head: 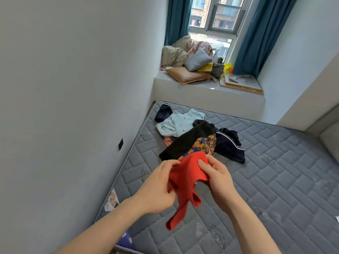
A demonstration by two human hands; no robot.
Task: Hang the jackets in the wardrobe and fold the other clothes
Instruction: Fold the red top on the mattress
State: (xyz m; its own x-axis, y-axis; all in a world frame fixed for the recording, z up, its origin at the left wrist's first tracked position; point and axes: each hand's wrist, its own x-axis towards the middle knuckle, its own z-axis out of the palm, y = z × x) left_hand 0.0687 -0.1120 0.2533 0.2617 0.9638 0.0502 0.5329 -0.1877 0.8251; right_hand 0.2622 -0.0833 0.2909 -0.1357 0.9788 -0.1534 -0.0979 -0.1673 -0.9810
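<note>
A red garment hangs in the air above the grey quilted mattress. My left hand grips its left edge and my right hand pinches its top right part. One red strap dangles below the hands. Behind it on the mattress lies a pile of clothes: a black garment, a bright patterned piece, a light blue top with small prints, a navy garment with white stripes, another navy piece and a bit of pink cloth.
A grey wall runs close along the mattress's left side. A window ledge beyond the bed holds pillows, bedding, a bag and a flat framed board. Teal curtains flank the window. A headboard stands at the right edge.
</note>
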